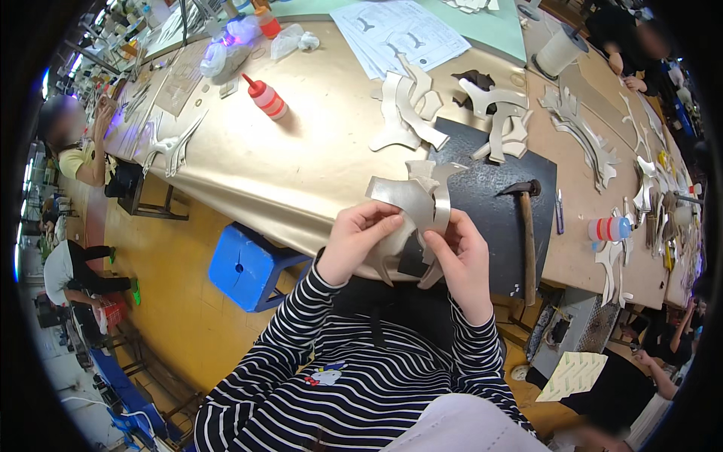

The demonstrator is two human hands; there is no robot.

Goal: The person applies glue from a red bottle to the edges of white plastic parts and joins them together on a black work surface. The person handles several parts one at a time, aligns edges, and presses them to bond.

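Note:
In front of my body, at the table's near edge, I hold a curved, silvery leather-like piece point(401, 197) that looks like a part of a shoe upper. My left hand point(352, 239) pinches its left edge between thumb and fingers. On the other side my right hand point(463, 260) is closed on its right part, thumb toward me. Narrow strips of the piece hang down between the hands. Beyond it, more small pale pieces lie on a black cutting board point(489, 188). A hammer point(527, 233) with a wooden handle rests on the board's right side, close to my right hand.
Stacks of cut pale pieces point(407, 109) lie farther back, near printed drawings point(395, 34). A red bottle point(267, 100) with a pointed nozzle stands left of them. A blue stool point(245, 264) is on the floor at left. Co-workers sit at both sides.

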